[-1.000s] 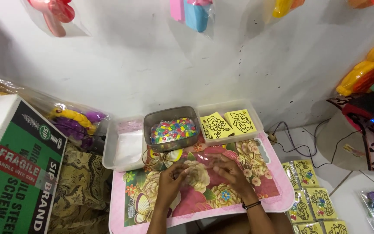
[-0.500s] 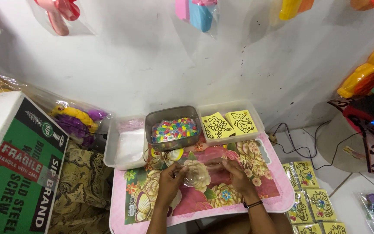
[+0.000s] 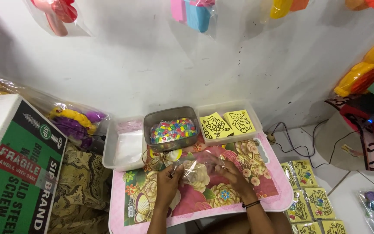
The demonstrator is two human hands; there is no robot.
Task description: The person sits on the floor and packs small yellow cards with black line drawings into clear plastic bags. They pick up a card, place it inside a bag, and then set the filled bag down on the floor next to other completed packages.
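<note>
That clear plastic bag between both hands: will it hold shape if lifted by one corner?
Probably not. The clear plastic bag looks thin and crinkled, so it should flop. It seems light and likely slippery, given its glossy film. Left hand and right hand both grip it.

I saw a clear bag (image 3: pixel 199 170) held between my two hands, the left hand (image 3: pixel 168 181) pinching its left edge and the right hand (image 3: pixel 232 173) gripping its right side. The bag was thin, see-through plastic, crinkled and glinting, stretched roughly flat and raised just above the floral mat (image 3: pixel 152 199). It sat a little in front of the tin (image 3: pixel 172 130) of coloured pieces. I could not tell whether anything was inside the bag.
</note>
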